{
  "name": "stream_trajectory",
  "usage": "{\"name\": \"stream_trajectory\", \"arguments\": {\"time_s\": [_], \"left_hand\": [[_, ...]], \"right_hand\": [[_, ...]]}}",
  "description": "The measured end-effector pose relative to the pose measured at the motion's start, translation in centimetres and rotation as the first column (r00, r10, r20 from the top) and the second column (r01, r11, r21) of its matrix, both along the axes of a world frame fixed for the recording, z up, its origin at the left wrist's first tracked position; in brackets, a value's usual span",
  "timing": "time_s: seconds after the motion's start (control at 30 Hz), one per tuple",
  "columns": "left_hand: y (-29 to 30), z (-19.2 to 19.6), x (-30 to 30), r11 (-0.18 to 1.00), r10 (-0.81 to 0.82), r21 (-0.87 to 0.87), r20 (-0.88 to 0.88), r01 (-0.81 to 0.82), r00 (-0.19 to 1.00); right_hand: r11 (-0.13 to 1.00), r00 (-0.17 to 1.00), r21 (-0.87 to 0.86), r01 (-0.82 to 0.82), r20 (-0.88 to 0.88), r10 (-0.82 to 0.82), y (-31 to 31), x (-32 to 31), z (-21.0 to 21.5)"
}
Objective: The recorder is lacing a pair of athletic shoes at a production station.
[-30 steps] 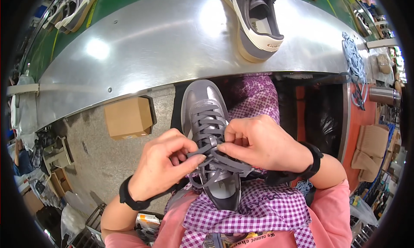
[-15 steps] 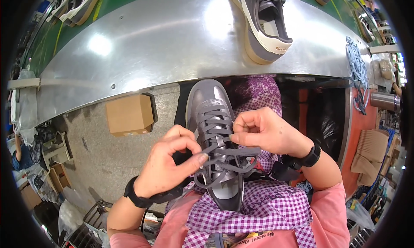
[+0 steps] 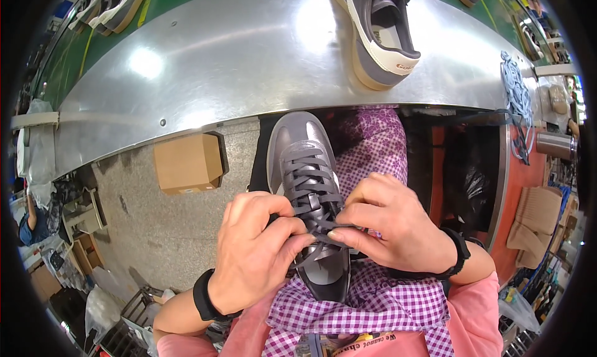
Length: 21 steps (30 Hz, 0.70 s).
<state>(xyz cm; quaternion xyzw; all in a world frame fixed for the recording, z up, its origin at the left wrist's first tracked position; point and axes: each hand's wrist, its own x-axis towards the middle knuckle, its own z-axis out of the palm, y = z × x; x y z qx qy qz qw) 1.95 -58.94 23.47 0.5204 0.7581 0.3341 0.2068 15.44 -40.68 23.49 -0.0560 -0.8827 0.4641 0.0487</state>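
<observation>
So there's a grey shoe [image 3: 309, 201] sitting on the person's lap, on a purple checked apron [image 3: 373, 307], toe pointing away toward the metal table [image 3: 217, 52]. Both hands are on the back half of it, right over the laces [image 3: 311, 183]. The left hand [image 3: 258, 254] comes in from the lower left with fingers curled, pinching a lace end near the top eyelets. The right hand [image 3: 388, 229] is closed on the other lace end from the right, fingertips almost meeting the left ones over the middle of the shoe. Black wristbands on both wrists.

Packages: a plain brown cardboard box [image 3: 186, 164] sits on the floor under the table edge, left of the shoe. More flattened brown cardboard [image 3: 535, 223] is stacked at the far right.

On the table, another shoe [image 3: 379, 27], grey with a cream heel and tan sole, lies straight ahead, well apart from the hands. A bundle of light blue laces [image 3: 515, 93] hangs over the table's right end. More shoes [image 3: 118, 3] at the top left on a green belt.
</observation>
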Motion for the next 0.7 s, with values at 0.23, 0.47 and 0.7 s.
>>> {"name": "stream_trajectory", "arguments": {"time_s": [0.23, 0.47, 0.7], "left_hand": [[-1.9, 1.2, -1.8, 0.998, 0.059, -0.048, 0.72, -0.034, 0.691], [-0.5, 0.5, -0.8, 0.996, 0.085, -0.005, 0.086, -0.085, 0.993], [-1.3, 0.0, -0.6, 0.992, -0.044, 0.108, -0.219, 0.069, 0.975]], "right_hand": [[0.378, 0.974, -0.898, 0.223, 0.19, -0.123, 1.3, 3.1, -2.2], [0.836, 0.898, -0.328, 0.439, 0.171, -0.405, 0.8, 1.7, -1.5], [0.892, 0.988, 0.446, 0.072, -0.153, -0.003, -1.8, 1.4, 1.0]]}}
